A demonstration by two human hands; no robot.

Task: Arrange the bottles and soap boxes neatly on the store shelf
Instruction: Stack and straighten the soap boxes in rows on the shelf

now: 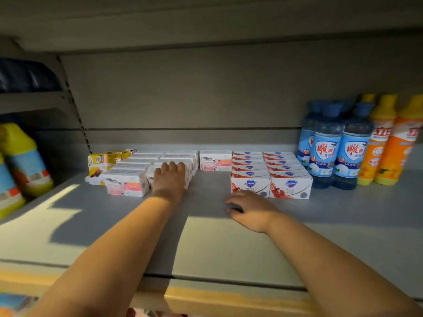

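On the grey shelf [206, 236] stand rows of white and pink soap boxes [128, 181]. My left hand [170, 177] lies over the front box of the second row, fingers curled on its top. One more pink box [215, 160] stands apart behind. To the right are two rows of white, red and blue soap boxes [270, 175]. My right hand [248, 210] rests on the shelf just in front of them, fingers bent, holding nothing. Blue bottles [332, 147] and orange bottles [389, 143] stand at the far right.
Yellow and pink cartons [103, 162] lie untidily at the left end of the soap rows. Yellow bottles with blue labels [25, 161] stand on the neighbouring shelf section at left. A shelf board hangs overhead. The yellow price rail [229, 298] runs along the front edge.
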